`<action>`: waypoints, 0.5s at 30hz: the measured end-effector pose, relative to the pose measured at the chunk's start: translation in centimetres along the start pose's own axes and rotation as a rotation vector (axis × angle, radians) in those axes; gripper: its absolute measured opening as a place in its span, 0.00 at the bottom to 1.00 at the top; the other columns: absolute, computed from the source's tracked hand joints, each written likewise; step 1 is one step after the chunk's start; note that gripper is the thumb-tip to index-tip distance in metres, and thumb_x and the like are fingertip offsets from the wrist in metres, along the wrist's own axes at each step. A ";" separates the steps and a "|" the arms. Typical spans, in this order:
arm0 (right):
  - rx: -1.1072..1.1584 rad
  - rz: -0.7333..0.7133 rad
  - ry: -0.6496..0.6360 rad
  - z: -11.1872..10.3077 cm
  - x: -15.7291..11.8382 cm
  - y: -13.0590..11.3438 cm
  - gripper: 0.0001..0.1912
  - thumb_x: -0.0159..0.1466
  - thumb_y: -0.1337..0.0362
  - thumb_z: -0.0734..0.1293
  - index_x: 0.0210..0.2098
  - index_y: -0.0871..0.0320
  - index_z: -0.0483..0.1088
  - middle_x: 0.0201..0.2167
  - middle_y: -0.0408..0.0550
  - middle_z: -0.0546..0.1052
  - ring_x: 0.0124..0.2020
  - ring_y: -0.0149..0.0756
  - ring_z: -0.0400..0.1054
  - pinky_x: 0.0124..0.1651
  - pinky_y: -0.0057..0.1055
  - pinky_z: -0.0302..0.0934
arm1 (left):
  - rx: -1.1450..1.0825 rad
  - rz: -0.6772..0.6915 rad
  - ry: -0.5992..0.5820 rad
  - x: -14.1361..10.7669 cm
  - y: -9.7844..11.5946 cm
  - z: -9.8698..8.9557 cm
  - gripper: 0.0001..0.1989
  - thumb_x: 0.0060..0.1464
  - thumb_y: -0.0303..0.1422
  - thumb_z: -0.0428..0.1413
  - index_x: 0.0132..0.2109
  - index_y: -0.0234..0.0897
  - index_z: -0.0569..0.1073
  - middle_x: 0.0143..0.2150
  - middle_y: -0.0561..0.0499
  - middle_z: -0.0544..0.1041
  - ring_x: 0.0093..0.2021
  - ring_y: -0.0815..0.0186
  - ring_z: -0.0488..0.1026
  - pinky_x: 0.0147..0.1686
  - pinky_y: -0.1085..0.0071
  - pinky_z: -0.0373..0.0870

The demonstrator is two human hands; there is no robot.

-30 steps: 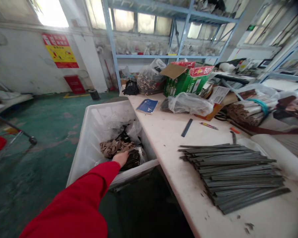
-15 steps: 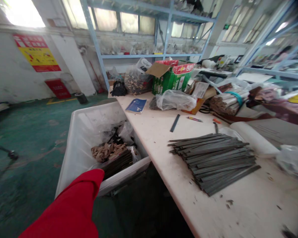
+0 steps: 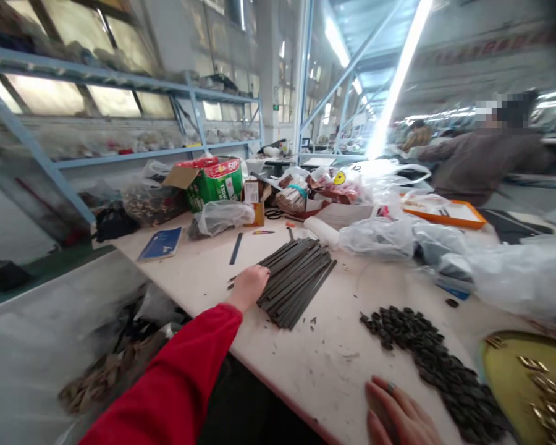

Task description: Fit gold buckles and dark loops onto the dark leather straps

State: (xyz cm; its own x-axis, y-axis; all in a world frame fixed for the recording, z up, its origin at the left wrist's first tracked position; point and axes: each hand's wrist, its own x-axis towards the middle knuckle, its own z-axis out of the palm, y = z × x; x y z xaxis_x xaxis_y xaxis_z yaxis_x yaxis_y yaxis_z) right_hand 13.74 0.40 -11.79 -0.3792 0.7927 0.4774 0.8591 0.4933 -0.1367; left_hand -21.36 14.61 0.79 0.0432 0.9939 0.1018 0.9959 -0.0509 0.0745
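My left hand (image 3: 251,287), in a red sleeve (image 3: 167,377), reaches to the left end of a pile of long, flat dark strips (image 3: 296,278) on the table. Its fingers are pressed together on the strips there; how many they grip is hidden. A few strip ends poke out left of the hand. Low in the view, my right hand (image 3: 398,414), with a ring on one finger, is over the tabletop, its fingers stretched out and holding nothing. Beside it lies a heap of small dark loop-like pieces (image 3: 412,340). A yellowish tray (image 3: 500,371) with gold-coloured metal pieces is at the far right.
A white bin (image 3: 23,346) with scraps stands left of the table (image 3: 333,358). Behind the strips are a blue booklet (image 3: 160,243), a single dark strip (image 3: 236,248), a green box (image 3: 213,188) and plastic bags (image 3: 375,238). A co-worker (image 3: 486,148) is at the back right.
The view has swung right, bringing in the loop heap, the tray and my right hand. My left arm has moved from over the bin to the strip pile, where the hand now shows.
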 end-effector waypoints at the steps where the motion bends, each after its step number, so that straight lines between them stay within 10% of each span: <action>1: 0.010 -0.007 0.024 -0.1 0.2 -0.3 0.17 0.55 0.58 0.64 0.43 0.56 0.72 0.43 0.51 0.76 0.41 0.43 0.72 0.40 0.35 0.68 | 0.013 0.000 0.009 1.7 1.5 0.2 0.11 0.59 0.35 0.47 0.42 0.34 0.71 0.42 0.46 0.73 0.44 0.64 0.70 0.45 0.66 0.65; 9: 0.349 0.275 0.027 -1.7 1.2 -2.5 0.16 0.56 0.68 0.62 0.44 0.55 0.70 0.43 0.51 0.75 0.44 0.43 0.68 0.48 0.40 0.63 | 0.051 0.002 0.071 5.1 6.4 -0.6 0.08 0.57 0.30 0.48 0.40 0.29 0.68 0.42 0.40 0.71 0.43 0.57 0.70 0.43 0.58 0.66; 15: 1.158 0.733 0.242 -3.3 1.9 -1.3 0.24 0.60 0.54 0.59 0.53 0.58 0.58 0.37 0.52 0.72 0.36 0.39 0.70 0.36 0.35 0.66 | -0.179 0.192 -0.131 -1.9 11.3 -1.6 0.08 0.58 0.33 0.42 0.43 0.37 0.62 0.31 0.53 0.72 0.28 0.67 0.71 0.32 0.73 0.68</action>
State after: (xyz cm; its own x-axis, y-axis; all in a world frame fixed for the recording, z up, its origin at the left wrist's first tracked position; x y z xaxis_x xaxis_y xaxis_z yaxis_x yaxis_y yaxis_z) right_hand 13.06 0.06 -7.88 0.1987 0.9744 0.1052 0.0181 0.1037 -0.9944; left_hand -10.30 11.98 3.02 0.2509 0.9680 0.0030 0.9391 -0.2442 0.2417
